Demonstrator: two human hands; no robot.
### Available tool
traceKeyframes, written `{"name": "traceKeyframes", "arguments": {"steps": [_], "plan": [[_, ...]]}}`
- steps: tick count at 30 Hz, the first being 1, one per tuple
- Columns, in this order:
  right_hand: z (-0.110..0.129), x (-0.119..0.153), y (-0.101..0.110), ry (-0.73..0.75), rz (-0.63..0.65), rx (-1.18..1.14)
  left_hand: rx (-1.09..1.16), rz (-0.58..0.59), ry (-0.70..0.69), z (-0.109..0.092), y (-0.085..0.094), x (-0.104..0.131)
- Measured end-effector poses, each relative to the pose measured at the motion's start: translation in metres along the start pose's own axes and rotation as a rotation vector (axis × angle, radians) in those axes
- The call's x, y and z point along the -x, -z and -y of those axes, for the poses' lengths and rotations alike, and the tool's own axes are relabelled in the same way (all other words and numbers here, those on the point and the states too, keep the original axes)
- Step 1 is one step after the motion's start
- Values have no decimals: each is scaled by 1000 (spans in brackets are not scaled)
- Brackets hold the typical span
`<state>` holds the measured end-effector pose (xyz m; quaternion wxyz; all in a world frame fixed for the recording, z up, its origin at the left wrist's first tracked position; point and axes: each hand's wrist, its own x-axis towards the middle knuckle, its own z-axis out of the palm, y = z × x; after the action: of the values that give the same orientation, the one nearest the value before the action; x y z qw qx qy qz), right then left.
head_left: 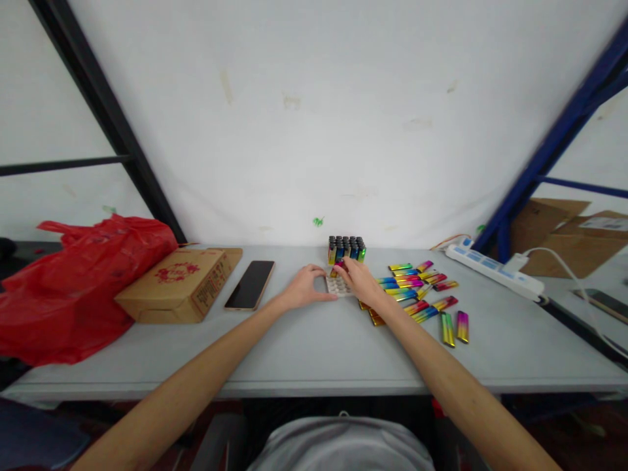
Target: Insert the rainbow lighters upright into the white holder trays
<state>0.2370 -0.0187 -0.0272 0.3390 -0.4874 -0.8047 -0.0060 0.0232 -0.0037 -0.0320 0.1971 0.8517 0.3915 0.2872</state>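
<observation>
My left hand curves around the left side of a small white tray with rows of compartments, thumb at its near edge and fingers at the far one. My right hand is over the tray, its fingers pinched on a shiny lighter in gold and magenta at the tray's far left corner; the fingers partly cover it. Just behind stands a block of upright lighters with dark tops, in tight rows. To the right, many loose metallic rainbow lighters lie in a spread pile, partly under my right forearm.
A black-screened phone lies left of my hands. Beyond it are a cardboard box and a red plastic bag. A white power strip with a plugged-in cable runs along the right. The white wall rises behind the grey table.
</observation>
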Motion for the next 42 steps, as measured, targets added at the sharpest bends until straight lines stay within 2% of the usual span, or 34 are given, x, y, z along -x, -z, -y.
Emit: {"name": "traceKeyframes", "arguments": {"steps": [8, 15, 18, 21, 25, 31, 36, 42], "plan": [[-5, -7, -9, 60, 70, -23, 1, 15, -22, 3, 0, -1], [3, -11, -11, 21, 102, 188, -8, 17, -48, 5, -1, -1], [7, -10, -9, -3, 117, 207, -20, 17, -55, 5, 0, -1], [7, -6, 4, -15, 98, 188, -41, 19, -72, 3, 2, 0], [-5, 7, 37, -52, 104, 210, -58, 26, -69, 1, 4, 1], [-51, 25, 79, -104, 295, 241, -71, 57, -54, -1, 12, 3], [-77, 29, 89, -195, 382, 154, -93, 56, -65, 0, 17, 3], [-83, 30, 86, -237, 399, 110, -93, 64, -88, 4, 20, 3]]}}
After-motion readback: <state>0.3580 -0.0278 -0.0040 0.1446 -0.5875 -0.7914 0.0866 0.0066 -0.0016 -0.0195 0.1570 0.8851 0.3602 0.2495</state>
